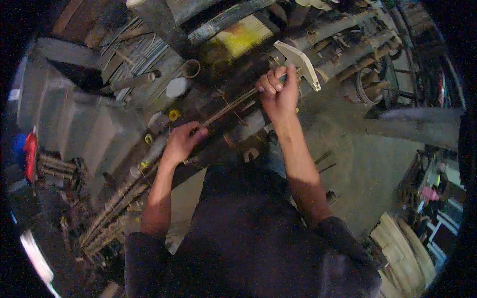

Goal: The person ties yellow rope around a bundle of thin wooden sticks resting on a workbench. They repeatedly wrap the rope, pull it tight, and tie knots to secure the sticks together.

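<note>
A thin, pale rod (228, 107) runs slantwise between my hands, over a dark, cluttered work surface. At its nearer left end, the bent fingers of my left hand (183, 140) close round it. My right hand (279, 94) is a fist farther off to the right, at the rod's other end. A small teal-coloured thing (283, 78) shows between its thumb and fingers; most of it is hidden by the grip. Just beyond that fist stands a pale, bent, board-like piece (301, 63). I cannot tell whether it touches my hand.
Long dark pipes or beams (348, 30) stretch to the far right. An open round tube (191, 69) and a bundle of thin rods (130, 54) lie far left. A yellow-lit panel (244, 36) sits at the back. Pale curved boards (400, 251) lie at the lower right.
</note>
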Available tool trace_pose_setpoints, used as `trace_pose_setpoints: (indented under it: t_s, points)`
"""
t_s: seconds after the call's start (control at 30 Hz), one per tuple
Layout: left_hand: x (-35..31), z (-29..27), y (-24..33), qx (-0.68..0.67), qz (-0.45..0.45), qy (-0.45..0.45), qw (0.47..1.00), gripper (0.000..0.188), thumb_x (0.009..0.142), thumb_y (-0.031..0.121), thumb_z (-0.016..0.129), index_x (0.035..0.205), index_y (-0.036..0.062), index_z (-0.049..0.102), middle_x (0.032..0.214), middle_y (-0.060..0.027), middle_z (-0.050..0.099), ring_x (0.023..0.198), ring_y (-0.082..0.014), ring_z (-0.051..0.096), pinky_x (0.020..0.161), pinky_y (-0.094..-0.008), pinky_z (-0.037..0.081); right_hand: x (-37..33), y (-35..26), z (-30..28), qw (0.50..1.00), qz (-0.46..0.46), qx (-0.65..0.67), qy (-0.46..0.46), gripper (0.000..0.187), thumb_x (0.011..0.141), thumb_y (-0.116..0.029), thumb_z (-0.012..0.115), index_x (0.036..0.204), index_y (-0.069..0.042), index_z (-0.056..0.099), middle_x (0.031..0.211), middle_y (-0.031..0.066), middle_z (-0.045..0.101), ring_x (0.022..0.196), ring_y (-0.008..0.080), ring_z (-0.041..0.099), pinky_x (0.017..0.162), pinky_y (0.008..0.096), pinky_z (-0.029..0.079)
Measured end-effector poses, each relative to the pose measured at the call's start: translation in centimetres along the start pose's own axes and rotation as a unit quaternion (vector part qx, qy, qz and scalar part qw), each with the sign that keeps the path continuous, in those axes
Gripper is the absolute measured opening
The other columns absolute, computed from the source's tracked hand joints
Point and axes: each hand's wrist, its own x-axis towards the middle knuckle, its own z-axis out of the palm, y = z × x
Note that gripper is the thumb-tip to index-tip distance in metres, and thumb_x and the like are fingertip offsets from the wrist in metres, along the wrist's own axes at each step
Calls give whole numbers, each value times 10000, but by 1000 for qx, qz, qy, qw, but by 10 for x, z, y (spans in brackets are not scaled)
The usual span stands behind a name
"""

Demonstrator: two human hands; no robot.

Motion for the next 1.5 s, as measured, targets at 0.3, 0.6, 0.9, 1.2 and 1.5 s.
trace_pose_setpoints:
  t_s: [0.3, 0.6, 0.9, 1.2, 1.5]
  points:
    - [19, 33, 23, 111, 63, 163, 978, 209, 876, 161, 598, 977, -12, 659, 943, -197, 639, 903, -375, 606, 796, -399, 479, -140, -64, -4, 762, 201, -569, 235, 413, 958, -212, 534, 1311, -20, 441, 1100, 91, 594, 1035, 184, 563, 926, 345, 446]
    - [48, 69, 26, 73, 70, 188, 977, 198, 844, 169, 643, 978, 29, 678, 918, -178, 659, 846, -360, 638, 741, -406, 505, -156, -1, 32, 670, 464, -527, 239, 462, 915, -275, 588, 1314, -71, 477, 1056, 111, 633, 910, 183, 605, 851, 333, 472]
    - [49, 113, 13, 148, 78, 401, 901, 219, 850, 301, 618, 941, 105, 655, 819, -75, 662, 788, -291, 645, 712, -403, 503, 90, 23, 164, 380, 228, -799, -405, 200, 838, -207, 544, 872, -45, 656, 790, 161, 635, 817, 346, 653, 706, 461, 531]
    - [46, 114, 19, 151, 34, 281, 947, 180, 859, 213, 570, 946, 86, 663, 821, -136, 658, 774, -331, 631, 710, -449, 489, 115, 85, -41, 388, 308, -822, -281, 443, 927, -386, 524, 1209, -45, 502, 979, 126, 618, 908, 265, 615, 784, 388, 478]
    - [45, 107, 11, 1, 29, 282, 959, 191, 912, 225, 548, 966, 76, 656, 795, -75, 656, 751, -211, 635, 697, -362, 492, -110, 56, 18, 536, 364, -717, -258, 265, 867, -214, 533, 1119, -133, 539, 762, 118, 612, 684, 323, 625, 609, 444, 489]
